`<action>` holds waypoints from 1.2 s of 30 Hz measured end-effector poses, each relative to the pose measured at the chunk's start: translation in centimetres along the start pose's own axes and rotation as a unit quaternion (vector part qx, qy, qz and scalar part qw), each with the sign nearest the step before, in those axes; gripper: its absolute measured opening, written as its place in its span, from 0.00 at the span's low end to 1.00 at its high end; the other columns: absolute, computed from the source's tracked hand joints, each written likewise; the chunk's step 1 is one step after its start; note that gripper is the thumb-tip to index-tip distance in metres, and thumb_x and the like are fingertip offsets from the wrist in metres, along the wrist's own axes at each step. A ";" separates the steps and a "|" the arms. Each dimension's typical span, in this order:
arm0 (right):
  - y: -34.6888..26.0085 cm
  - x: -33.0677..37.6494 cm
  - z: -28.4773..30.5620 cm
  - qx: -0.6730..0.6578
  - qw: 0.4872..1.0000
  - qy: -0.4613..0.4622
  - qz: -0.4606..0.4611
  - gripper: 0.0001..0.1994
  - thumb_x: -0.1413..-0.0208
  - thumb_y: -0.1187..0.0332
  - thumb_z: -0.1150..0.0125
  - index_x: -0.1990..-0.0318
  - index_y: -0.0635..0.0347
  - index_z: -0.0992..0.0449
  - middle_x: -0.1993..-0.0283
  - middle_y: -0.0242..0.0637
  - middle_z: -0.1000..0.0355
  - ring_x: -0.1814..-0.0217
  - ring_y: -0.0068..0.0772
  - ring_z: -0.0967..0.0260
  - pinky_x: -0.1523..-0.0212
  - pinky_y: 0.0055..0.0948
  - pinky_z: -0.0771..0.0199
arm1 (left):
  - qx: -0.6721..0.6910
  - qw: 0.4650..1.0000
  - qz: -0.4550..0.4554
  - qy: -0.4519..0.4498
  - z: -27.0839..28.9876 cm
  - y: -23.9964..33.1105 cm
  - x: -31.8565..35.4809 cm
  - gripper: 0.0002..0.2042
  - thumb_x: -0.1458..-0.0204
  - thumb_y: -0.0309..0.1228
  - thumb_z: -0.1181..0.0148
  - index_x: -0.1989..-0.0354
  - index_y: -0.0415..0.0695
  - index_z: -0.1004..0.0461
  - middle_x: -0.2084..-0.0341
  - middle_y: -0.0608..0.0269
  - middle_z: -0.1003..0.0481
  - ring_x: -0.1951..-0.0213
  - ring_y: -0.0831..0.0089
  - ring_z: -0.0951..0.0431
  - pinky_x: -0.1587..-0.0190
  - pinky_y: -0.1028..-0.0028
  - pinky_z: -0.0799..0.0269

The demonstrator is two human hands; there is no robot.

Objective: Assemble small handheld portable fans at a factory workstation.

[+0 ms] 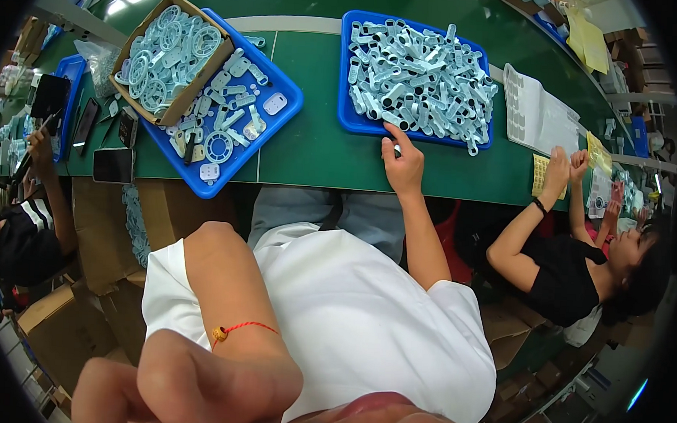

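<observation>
Blue tray (347, 97) of pale plastic parts (418, 78) is sitting far right on the green table (311, 145). Left, another blue tray (283, 101) is carrying a cardboard box (200, 78) of rings. The right hand (402, 165) is pinching one part at the tray's near edge; the left hand (184, 387) is hovering close to the camera, fingers loosely curled, holding nothing.

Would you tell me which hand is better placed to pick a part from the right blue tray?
Right. The right hand rests at the tray's near edge beside the pale parts; the left hand is raised near the camera, far from the tray.
</observation>
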State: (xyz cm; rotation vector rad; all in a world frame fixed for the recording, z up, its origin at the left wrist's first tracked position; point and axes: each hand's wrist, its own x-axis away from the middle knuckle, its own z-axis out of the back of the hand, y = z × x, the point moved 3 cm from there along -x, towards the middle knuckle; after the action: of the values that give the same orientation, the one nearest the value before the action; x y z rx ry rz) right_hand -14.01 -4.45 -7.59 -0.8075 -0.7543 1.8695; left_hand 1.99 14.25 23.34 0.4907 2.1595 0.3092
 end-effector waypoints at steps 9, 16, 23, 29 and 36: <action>-0.5 -0.2 -0.4 -0.008 1.000 0.003 0.009 0.13 0.47 0.68 0.42 0.54 0.54 0.24 0.78 0.35 0.28 0.79 0.26 0.29 0.75 0.23 0.32 | -0.103 0.987 -0.056 0.106 -0.2 -0.2 0.6 0.12 0.43 0.38 0.50 0.53 0.64 0.25 0.49 0.89 0.32 0.53 0.80 0.41 0.56 0.65 0.51; -0.1 -0.3 -0.5 -0.008 1.000 -0.005 0.002 0.14 0.48 0.69 0.43 0.53 0.55 0.24 0.79 0.35 0.28 0.78 0.24 0.29 0.75 0.23 0.32 | -0.114 0.972 -0.144 0.148 0.1 1.2 0.7 0.12 0.44 0.34 0.48 0.54 0.66 0.24 0.51 0.88 0.30 0.54 0.80 0.40 0.56 0.68 0.50; -0.1 -0.2 -0.3 -0.012 1.000 0.003 0.005 0.13 0.47 0.68 0.43 0.53 0.55 0.24 0.79 0.35 0.28 0.78 0.24 0.30 0.75 0.23 0.32 | -0.128 0.936 -0.203 0.259 0.2 -0.7 1.4 0.13 0.45 0.35 0.46 0.53 0.68 0.26 0.50 0.89 0.31 0.54 0.77 0.40 0.57 0.69 0.50; -0.2 0.0 -0.4 -0.016 1.000 0.004 0.007 0.13 0.48 0.67 0.42 0.54 0.54 0.24 0.78 0.37 0.28 0.79 0.29 0.30 0.76 0.26 0.33 | -0.044 0.997 -0.040 0.039 0.0 0.3 1.2 0.12 0.42 0.38 0.54 0.53 0.61 0.26 0.48 0.85 0.32 0.54 0.79 0.39 0.55 0.70 0.50; -0.1 -0.3 -0.3 -0.017 1.000 0.011 0.002 0.12 0.48 0.68 0.42 0.55 0.52 0.24 0.77 0.39 0.27 0.80 0.32 0.31 0.76 0.28 0.33 | -0.002 1.000 0.008 0.019 0.8 0.6 0.9 0.09 0.44 0.39 0.48 0.58 0.58 0.24 0.56 0.77 0.33 0.51 0.79 0.42 0.51 0.71 0.51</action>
State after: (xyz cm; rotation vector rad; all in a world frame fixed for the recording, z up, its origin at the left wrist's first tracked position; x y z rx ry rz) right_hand -13.68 -4.62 -7.66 -0.8503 -0.7727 1.8520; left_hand 2.33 15.27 22.45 0.5029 2.1921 0.3334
